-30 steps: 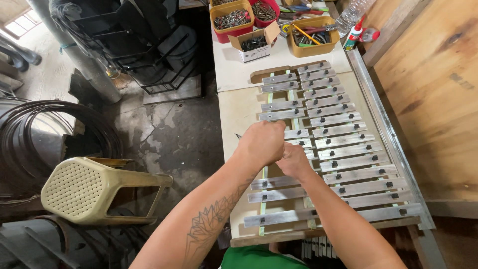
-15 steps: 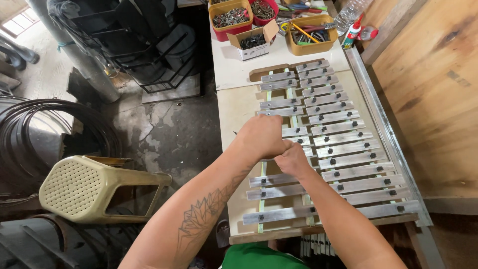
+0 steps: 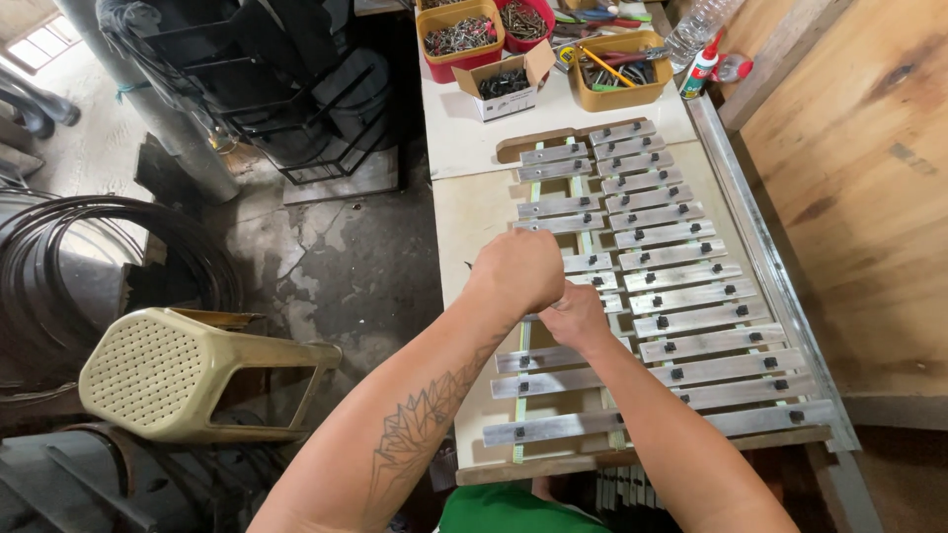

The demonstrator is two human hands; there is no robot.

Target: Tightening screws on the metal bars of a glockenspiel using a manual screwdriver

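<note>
Workshop, small fabrication type. Evidence: white counter carries open bins of hardware: a yellow bin and a red bin full of screws or nails, a cardboard box of dark fasteners, another yellow tray with hand tools and pencils. Glue bottle beside it. Rows of metal bars fixed on a wooden frame, an instrument build by the look of it. Bare, stained concrete floor. Coiled black hose or cable on the left, black metal rack, plastic stool tipped on its side. Plywood sheet at right.
</note>
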